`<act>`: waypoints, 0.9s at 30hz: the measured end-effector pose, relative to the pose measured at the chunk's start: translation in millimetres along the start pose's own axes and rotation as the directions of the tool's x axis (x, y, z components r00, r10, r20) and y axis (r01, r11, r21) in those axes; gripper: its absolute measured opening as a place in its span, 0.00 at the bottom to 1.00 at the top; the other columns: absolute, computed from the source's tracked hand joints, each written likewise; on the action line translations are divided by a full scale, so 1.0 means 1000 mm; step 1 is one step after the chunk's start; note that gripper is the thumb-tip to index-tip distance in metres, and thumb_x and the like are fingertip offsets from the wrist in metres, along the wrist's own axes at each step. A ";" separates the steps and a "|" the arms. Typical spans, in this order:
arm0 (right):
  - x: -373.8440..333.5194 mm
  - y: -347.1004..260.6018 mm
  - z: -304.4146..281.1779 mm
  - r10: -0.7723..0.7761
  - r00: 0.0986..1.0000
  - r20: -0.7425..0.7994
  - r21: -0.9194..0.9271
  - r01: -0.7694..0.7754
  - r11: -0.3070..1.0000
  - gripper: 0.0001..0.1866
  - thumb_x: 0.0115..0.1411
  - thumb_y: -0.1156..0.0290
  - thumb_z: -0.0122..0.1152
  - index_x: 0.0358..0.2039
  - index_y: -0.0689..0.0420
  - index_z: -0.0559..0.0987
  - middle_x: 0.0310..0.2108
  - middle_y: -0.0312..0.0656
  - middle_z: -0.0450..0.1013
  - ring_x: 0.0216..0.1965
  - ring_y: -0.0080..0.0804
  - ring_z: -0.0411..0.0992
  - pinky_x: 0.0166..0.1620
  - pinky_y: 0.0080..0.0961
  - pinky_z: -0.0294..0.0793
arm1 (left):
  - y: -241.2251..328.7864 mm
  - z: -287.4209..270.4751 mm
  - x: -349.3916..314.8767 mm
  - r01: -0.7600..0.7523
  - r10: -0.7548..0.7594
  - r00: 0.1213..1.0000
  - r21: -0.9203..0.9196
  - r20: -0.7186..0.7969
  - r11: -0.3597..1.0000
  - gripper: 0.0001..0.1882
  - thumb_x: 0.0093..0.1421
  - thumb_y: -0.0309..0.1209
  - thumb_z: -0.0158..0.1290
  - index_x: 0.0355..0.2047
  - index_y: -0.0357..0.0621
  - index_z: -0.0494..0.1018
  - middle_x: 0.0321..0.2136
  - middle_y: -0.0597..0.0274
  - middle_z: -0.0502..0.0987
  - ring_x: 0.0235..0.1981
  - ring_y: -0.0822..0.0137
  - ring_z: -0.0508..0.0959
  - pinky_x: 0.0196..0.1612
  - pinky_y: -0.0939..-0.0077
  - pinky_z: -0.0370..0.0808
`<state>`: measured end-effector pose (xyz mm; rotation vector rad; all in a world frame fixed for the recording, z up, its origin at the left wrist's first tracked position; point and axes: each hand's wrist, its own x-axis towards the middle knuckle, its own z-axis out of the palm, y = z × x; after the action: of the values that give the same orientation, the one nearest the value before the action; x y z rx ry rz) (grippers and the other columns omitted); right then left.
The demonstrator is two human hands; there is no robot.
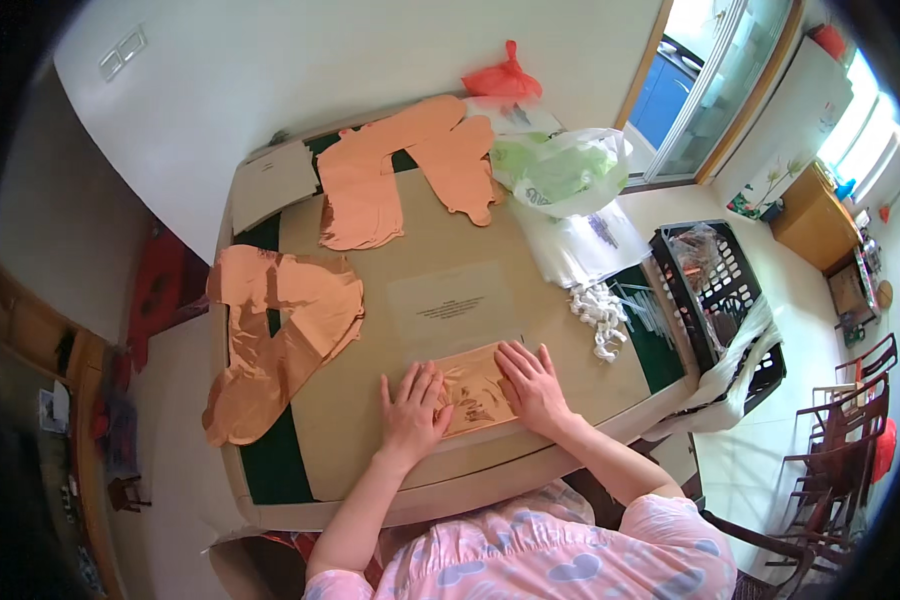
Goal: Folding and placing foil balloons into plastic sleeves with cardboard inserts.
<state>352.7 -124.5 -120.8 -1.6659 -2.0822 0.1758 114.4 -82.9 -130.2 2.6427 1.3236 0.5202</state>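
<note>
A folded copper-coloured foil balloon (475, 390) lies on the cardboard near the table's front edge. My left hand (415, 412) rests flat on its left end, fingers stretched out. On its right end lies my right hand (537, 388), also flat with the fingers extended. Just beyond the foil is a clear plastic bag (450, 305) with small print. More flat foil balloons, shaped like figures, are spread out: a shiny one (285, 335) on the left and a stack (365, 190) at the far side.
White curled ribbons (600, 318), clear straws (645, 310) and a pile of clear bags (585, 245) lie on the right. Behind them sits a green-white plastic bag (565, 170). A black crate (715, 285) stands beyond the right edge; a red bag (503, 78) is at the back.
</note>
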 end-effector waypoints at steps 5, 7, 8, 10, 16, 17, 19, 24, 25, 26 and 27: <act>0.002 0.002 -0.011 0.001 1.000 0.011 -0.019 -0.001 1.000 0.23 0.62 0.70 0.53 0.59 0.55 0.69 0.60 0.43 0.65 0.64 0.42 0.59 0.65 0.54 0.52 | 0.000 0.000 0.000 -0.016 0.016 1.000 -0.007 -0.023 1.000 0.31 0.57 0.44 0.55 0.59 0.47 0.65 0.63 0.61 0.63 0.65 0.59 0.59 0.63 0.33 0.48; -0.001 0.013 -0.011 0.038 0.997 -0.069 0.125 -0.029 0.992 0.22 0.61 0.72 0.54 0.57 0.55 0.71 0.58 0.45 0.66 0.62 0.44 0.61 0.63 0.51 0.56 | 0.001 -0.002 0.002 -0.026 0.026 1.000 -0.002 -0.014 1.000 0.31 0.57 0.44 0.55 0.59 0.47 0.65 0.63 0.61 0.63 0.65 0.59 0.59 0.63 0.34 0.48; -0.004 0.019 -0.013 0.080 0.988 -0.135 0.273 -0.040 0.961 0.20 0.60 0.75 0.54 0.55 0.56 0.73 0.57 0.47 0.67 0.61 0.45 0.62 0.62 0.48 0.60 | 0.001 -0.003 0.003 -0.024 0.024 1.000 0.003 -0.001 1.000 0.31 0.57 0.44 0.55 0.59 0.47 0.64 0.63 0.61 0.63 0.65 0.59 0.59 0.64 0.34 0.48; -0.012 0.024 -0.024 0.096 0.961 -0.258 0.280 -0.020 0.960 0.17 0.57 0.80 0.54 0.48 0.57 0.76 0.51 0.49 0.70 0.54 0.48 0.67 0.55 0.41 0.69 | 0.002 -0.001 0.000 -0.015 0.015 1.000 -0.002 -0.003 1.000 0.31 0.57 0.44 0.55 0.59 0.47 0.64 0.63 0.61 0.62 0.65 0.58 0.59 0.64 0.35 0.48; -0.045 0.017 -0.035 0.301 0.942 -0.151 0.196 -0.270 0.943 0.12 0.55 0.76 0.54 0.41 0.57 0.77 0.37 0.47 0.70 0.42 0.48 0.68 0.46 0.38 0.70 | 0.003 -0.004 -0.001 -0.007 0.007 1.000 -0.007 -0.001 1.000 0.31 0.58 0.44 0.55 0.59 0.47 0.64 0.64 0.61 0.61 0.66 0.58 0.59 0.64 0.36 0.48; -0.048 0.015 -0.035 0.305 0.940 -0.154 0.196 -0.273 0.942 0.12 0.55 0.76 0.54 0.41 0.57 0.77 0.37 0.47 0.70 0.42 0.48 0.68 0.46 0.38 0.70 | 0.003 -0.005 0.000 -0.006 0.006 1.000 -0.010 0.001 1.000 0.31 0.58 0.44 0.55 0.60 0.48 0.63 0.64 0.62 0.61 0.66 0.58 0.59 0.64 0.36 0.48; -0.052 0.006 -0.039 0.390 0.920 -0.044 0.219 -0.372 0.902 0.12 0.56 0.75 0.54 0.41 0.57 0.77 0.36 0.48 0.70 0.41 0.49 0.68 0.46 0.38 0.71 | 0.003 -0.004 -0.001 -0.008 0.008 1.000 -0.011 0.003 1.000 0.31 0.58 0.44 0.55 0.60 0.48 0.63 0.64 0.62 0.61 0.66 0.58 0.59 0.64 0.36 0.48; -0.051 0.005 -0.053 0.488 0.827 0.278 0.382 -0.562 0.734 0.10 0.60 0.72 0.55 0.42 0.58 0.76 0.36 0.43 0.70 0.39 0.39 0.71 0.43 0.32 0.72 | 0.003 -0.005 -0.001 -0.011 0.012 1.000 -0.052 0.013 0.999 0.32 0.59 0.43 0.54 0.61 0.49 0.61 0.64 0.60 0.60 0.65 0.55 0.58 0.65 0.37 0.46; -0.049 0.008 -0.057 0.477 0.778 0.409 0.412 -0.624 0.664 0.11 0.61 0.72 0.55 0.43 0.59 0.76 0.37 0.41 0.70 0.38 0.34 0.72 0.42 0.30 0.73 | 0.003 -0.005 -0.001 -0.009 0.010 1.000 -0.047 0.016 0.999 0.32 0.59 0.43 0.54 0.62 0.49 0.61 0.64 0.60 0.60 0.66 0.55 0.58 0.65 0.37 0.46; -0.047 0.008 -0.062 0.481 0.776 0.408 0.412 -0.627 0.661 0.11 0.61 0.72 0.55 0.43 0.59 0.76 0.37 0.41 0.70 0.38 0.34 0.72 0.42 0.30 0.73 | 0.002 -0.005 -0.001 -0.007 0.008 1.000 -0.042 0.019 0.999 0.32 0.59 0.43 0.53 0.62 0.49 0.61 0.65 0.60 0.60 0.66 0.56 0.58 0.65 0.37 0.46; -0.044 0.005 -0.072 0.501 0.734 0.459 0.484 -0.679 0.552 0.12 0.61 0.72 0.55 0.45 0.57 0.75 0.38 0.39 0.70 0.42 0.31 0.72 0.44 0.27 0.72 | 0.002 -0.005 0.000 -0.009 0.010 1.000 -0.044 0.019 0.999 0.32 0.59 0.43 0.53 0.62 0.49 0.61 0.65 0.60 0.60 0.66 0.56 0.58 0.65 0.37 0.46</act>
<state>394.7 -178.2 -71.2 -1.8759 -1.2463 1.2517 113.7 -84.7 -124.8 2.6127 1.2803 0.5185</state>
